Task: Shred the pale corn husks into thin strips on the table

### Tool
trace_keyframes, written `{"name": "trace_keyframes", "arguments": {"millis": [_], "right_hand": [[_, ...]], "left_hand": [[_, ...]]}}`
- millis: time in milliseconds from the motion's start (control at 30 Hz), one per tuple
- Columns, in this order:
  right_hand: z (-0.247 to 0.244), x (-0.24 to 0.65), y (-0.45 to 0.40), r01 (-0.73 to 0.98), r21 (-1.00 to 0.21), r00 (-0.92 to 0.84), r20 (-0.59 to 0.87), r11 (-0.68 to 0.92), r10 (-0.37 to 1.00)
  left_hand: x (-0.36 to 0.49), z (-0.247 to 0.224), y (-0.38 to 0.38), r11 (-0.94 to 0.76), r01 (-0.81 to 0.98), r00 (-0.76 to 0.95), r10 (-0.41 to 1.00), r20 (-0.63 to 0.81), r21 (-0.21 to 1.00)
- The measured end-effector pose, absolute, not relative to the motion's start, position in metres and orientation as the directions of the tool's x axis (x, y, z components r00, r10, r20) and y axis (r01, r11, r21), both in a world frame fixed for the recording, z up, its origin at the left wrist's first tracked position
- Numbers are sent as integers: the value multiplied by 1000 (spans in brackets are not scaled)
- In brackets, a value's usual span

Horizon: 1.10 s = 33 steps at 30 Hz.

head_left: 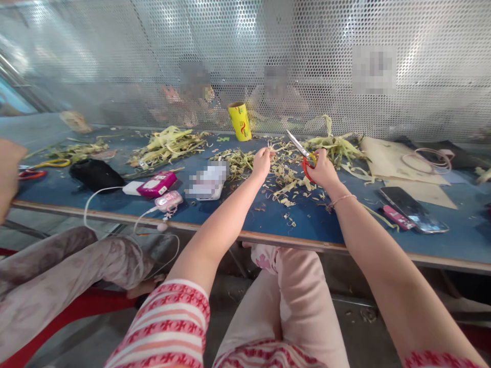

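Note:
Red-and-yellow-handled scissors (303, 151) are held in my right hand (324, 171), their blades apart from my left hand and pointing up and left. My left hand (262, 162) is closed in a pinch above the plant scraps; what it holds is too small to name. Pale green and yellowish plant scraps (286, 179) lie scattered on the blue table (249, 220) between and below both hands. Behind my right hand rests a pile of long green strips (339, 148). Another pile of strips (169, 145) lies to the left.
A yellow roll (240, 122) stands near the perforated metal screen (245, 51). Left are a phone (209, 181), magenta power bank (157, 184), black pouch (95, 175) and cables. Right are a dark phone (414, 209) and brown paper (399, 161). A person sits at left.

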State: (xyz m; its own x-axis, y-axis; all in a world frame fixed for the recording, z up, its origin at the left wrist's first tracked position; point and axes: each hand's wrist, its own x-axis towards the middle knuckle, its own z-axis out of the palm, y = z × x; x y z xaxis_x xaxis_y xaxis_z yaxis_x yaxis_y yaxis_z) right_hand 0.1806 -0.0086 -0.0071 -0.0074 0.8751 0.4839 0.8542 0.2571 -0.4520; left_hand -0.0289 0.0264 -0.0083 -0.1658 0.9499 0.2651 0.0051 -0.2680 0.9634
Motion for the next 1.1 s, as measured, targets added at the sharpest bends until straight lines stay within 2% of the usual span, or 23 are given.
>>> {"name": "trace_keyframes", "arguments": {"millis": [133, 333, 467, 633, 1100], "right_hand": [[-11, 178, -8, 849, -411, -65, 541, 331, 839], [-13, 177, -6, 794, -443, -85, 598, 417, 797], [-14, 176, -7, 820, -394, -116, 596, 415, 794], [-15, 175, -8, 850, -307, -172, 607, 428, 776], [-10, 173, -14, 845, -316, -180, 591, 431, 786]], "left_hand": [[-29, -4, 23, -290, 12, -229, 931, 285, 957], [-26, 2, 15, -319, -49, -214, 929, 302, 946], [-25, 1, 16, -362, -94, -224, 915, 335, 927], [-24, 2, 15, -384, -52, -236, 902, 362, 922], [-21, 8, 7, -372, -81, -201, 915, 350, 925]]}}
